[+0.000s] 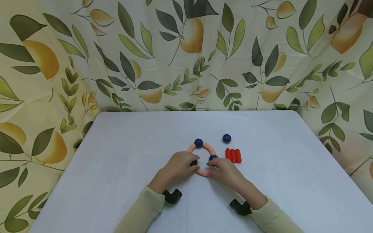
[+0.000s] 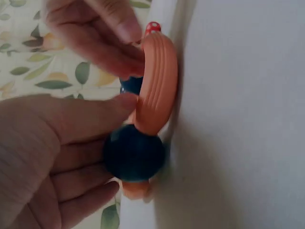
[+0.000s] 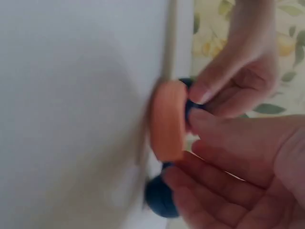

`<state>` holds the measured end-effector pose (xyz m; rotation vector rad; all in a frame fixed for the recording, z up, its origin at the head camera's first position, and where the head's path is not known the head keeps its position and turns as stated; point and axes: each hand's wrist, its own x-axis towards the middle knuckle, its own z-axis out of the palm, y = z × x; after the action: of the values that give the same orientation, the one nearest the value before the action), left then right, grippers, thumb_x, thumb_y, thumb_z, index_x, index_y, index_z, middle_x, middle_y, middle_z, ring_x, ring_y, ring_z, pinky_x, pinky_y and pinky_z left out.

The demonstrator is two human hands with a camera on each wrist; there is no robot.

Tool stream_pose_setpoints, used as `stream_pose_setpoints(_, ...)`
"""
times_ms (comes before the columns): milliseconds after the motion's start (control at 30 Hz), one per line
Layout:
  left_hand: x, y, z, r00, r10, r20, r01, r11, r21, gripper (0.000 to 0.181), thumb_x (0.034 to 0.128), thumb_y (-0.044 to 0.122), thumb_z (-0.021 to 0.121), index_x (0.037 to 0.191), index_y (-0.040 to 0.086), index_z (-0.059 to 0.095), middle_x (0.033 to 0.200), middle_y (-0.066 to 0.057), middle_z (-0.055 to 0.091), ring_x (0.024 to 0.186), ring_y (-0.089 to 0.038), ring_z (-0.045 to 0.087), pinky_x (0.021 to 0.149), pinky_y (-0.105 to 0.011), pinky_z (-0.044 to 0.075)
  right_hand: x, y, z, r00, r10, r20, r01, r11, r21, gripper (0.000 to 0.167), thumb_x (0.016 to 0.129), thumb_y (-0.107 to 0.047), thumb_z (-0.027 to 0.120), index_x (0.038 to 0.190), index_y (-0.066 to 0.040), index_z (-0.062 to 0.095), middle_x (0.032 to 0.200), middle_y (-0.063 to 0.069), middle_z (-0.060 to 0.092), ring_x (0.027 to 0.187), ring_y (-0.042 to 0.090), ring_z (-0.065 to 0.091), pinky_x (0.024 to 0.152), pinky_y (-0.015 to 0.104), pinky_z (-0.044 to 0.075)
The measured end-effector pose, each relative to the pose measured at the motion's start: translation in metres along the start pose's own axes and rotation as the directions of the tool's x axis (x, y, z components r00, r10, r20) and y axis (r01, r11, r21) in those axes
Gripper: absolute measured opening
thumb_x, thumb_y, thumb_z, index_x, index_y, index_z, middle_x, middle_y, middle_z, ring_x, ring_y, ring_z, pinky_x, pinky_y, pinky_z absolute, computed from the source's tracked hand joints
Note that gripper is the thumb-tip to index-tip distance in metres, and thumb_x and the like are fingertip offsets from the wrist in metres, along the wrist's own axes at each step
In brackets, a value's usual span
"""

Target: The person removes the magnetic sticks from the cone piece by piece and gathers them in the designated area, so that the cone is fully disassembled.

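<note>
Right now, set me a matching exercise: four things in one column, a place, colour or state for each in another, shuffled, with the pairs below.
Things:
1. red rods
2. loose ball
3. ring
4. left hand

Places, colours, states:
A. orange and dark blue
B. at the ring's left side
C. all dark blue, beyond the red rods
D. lying side by side

Pairs: 1-D, 2-C, 3-A, 4-B

A white table (image 1: pixel 137 142) bears ring (image 1: pixel 209 148), ball (image 1: pixel 226 138), red rods (image 1: pixel 233 156).
</note>
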<state>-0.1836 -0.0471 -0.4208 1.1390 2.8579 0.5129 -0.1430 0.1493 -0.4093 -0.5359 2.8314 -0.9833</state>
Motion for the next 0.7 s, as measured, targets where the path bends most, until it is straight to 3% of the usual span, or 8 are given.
stream_pose_setpoints(67,0.000,-0.002,-0.003,0.999,-0.007,0.052,0.008,1.000,-0.007,0.033,0.0861,0.027,0.065,0.116,0.013,0.065,0.107,0.003,0.065,0.092,-0.010,0.060,0.077,-0.024,0.046,0.001,-0.001,0.004,0.999,-0.005,0.046,0.006,1.000,-0.020,0.021,0.077,-0.006,0.073,0.097,-0.004,0.071,0.087,0.000,0.067,0.079,0.016,0.059,0.071,0.029,0.050)
stream_pose_setpoints(200,-0.001,-0.006,-0.008,0.995,0.001,0.096,0.001,1.000,-0.026,0.034,0.0856,0.019,0.066,0.118,0.012,0.064,0.110,0.002,0.064,0.093,-0.012,0.060,0.079,-0.025,0.046,0.002,-0.001,0.009,0.996,-0.047,0.071,0.050,0.998,-0.046,0.017,0.076,-0.002,0.073,0.092,-0.006,0.072,0.081,-0.003,0.066,0.072,0.011,0.056,0.067,0.024,0.048)
stream_pose_setpoints(300,-0.002,-0.008,-0.010,0.995,0.021,0.096,-0.018,0.999,-0.028,0.033,0.0850,0.015,0.067,0.117,0.011,0.064,0.109,0.002,0.065,0.093,-0.013,0.061,0.079,-0.026,0.046,0.003,0.001,0.010,0.995,-0.078,0.061,0.082,0.995,-0.061,0.017,0.075,0.000,0.072,0.092,-0.005,0.073,0.082,-0.002,0.067,0.072,0.011,0.058,0.067,0.024,0.049)
stream_pose_setpoints(367,-0.002,-0.010,-0.010,0.995,0.041,0.088,-0.038,0.999,-0.038,0.028,0.0846,0.015,0.067,0.112,0.011,0.066,0.101,0.003,0.066,0.084,-0.010,0.060,0.074,-0.024,0.045,0.002,0.001,0.010,0.994,-0.092,0.056,0.096,0.994,-0.057,0.017,0.076,-0.001,0.073,0.092,-0.005,0.073,0.082,-0.001,0.068,0.073,0.011,0.059,0.067,0.024,0.049)
stream_pose_setpoints(533,0.000,-0.011,-0.008,0.995,0.059,0.086,-0.055,0.997,-0.045,0.026,0.0832,0.016,0.069,0.108,0.013,0.067,0.094,0.004,0.066,0.072,-0.008,0.056,0.067,-0.023,0.044,-0.007,0.002,0.005,0.997,-0.071,0.042,0.073,0.996,-0.049,0.018,0.075,-0.002,0.073,0.093,-0.004,0.073,0.083,-0.001,0.068,0.076,0.014,0.061,0.068,0.025,0.050)
stream_pose_setpoints(700,0.000,-0.010,-0.007,0.995,0.024,0.100,-0.018,0.998,-0.055,0.033,0.0826,0.016,0.070,0.116,0.012,0.065,0.108,0.002,0.065,0.090,-0.013,0.061,0.076,-0.026,0.046,-0.017,0.006,0.000,0.999,-0.054,0.006,0.054,0.998,-0.037,0.017,0.075,-0.004,0.074,0.092,-0.005,0.073,0.082,-0.004,0.067,0.076,0.012,0.060,0.069,0.027,0.050)
